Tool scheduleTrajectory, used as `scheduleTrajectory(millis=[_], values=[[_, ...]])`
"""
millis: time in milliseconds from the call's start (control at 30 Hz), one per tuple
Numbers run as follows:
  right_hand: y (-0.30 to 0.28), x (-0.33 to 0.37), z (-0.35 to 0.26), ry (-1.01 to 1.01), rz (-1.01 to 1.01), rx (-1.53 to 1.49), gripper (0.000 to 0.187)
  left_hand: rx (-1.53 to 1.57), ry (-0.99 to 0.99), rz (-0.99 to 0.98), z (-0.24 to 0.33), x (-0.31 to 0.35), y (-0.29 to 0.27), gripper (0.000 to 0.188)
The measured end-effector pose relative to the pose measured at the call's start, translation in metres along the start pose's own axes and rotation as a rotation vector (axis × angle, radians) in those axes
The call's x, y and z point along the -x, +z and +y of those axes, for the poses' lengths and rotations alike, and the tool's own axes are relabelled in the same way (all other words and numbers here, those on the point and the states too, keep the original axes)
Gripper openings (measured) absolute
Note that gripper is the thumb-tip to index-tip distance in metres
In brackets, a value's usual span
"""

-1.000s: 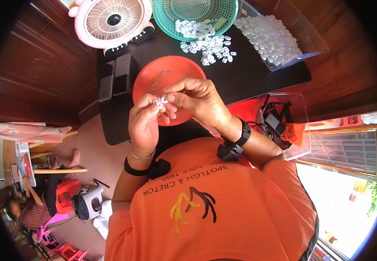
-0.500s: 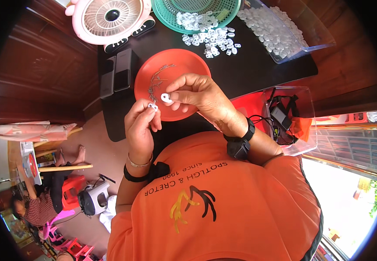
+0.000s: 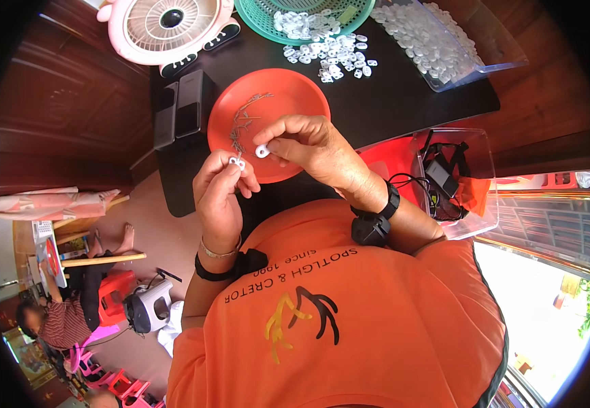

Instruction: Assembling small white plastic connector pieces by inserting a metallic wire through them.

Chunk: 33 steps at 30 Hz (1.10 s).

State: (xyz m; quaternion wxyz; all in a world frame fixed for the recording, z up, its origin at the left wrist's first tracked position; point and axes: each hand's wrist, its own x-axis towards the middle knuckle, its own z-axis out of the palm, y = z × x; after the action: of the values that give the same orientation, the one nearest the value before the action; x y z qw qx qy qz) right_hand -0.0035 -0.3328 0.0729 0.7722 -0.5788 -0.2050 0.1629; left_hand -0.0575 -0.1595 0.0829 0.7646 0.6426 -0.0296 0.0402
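Between the thumb and fingers of my left hand (image 3: 220, 190) is a small white plastic piece with two holes (image 3: 236, 163). My right hand (image 3: 308, 151) pinches another white plastic piece (image 3: 262, 151), oval with a hole showing. The two pieces are close together but apart, above the near part of an orange-red plate (image 3: 288, 88). Small grey metal parts (image 3: 239, 129) lie in a curved line on that plate, partly hidden by my hands.
A green basket (image 3: 254, 27) with white pieces stands at the back, more pieces (image 3: 342, 54) loose before it. A clear bin (image 3: 492, 66) of white pieces is far right. At left are a pink fan (image 3: 128, 51) and two grey-black devices (image 3: 189, 105). Another person (image 3: 63, 323) sits lower left.
The right hand's white piece has tilted and shifted slightly, its hole now lower. My left fingers have turned a little, with the other piece still in them. The whole view has shifted slightly.
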Motion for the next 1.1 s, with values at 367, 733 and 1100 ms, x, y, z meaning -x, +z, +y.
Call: scheduleTrajectory(millis=[367, 733, 1100], values=[[0.0, 0.002, 0.005, -0.258, -0.059, 0.088, 0.015, 0.081, -0.009, -0.088, -0.001, -0.001, 0.002, 0.02], [0.001, 0.0, 0.01, -0.039, -0.158, -0.185, 0.013, 0.073, 0.028, -0.048, -0.009, -0.002, 0.0, 0.017], [-0.002, -0.003, 0.003, 0.002, 0.04, -0.158, 0.016, -0.028, -0.024, 0.016, -0.01, -0.006, 0.001, 0.016]])
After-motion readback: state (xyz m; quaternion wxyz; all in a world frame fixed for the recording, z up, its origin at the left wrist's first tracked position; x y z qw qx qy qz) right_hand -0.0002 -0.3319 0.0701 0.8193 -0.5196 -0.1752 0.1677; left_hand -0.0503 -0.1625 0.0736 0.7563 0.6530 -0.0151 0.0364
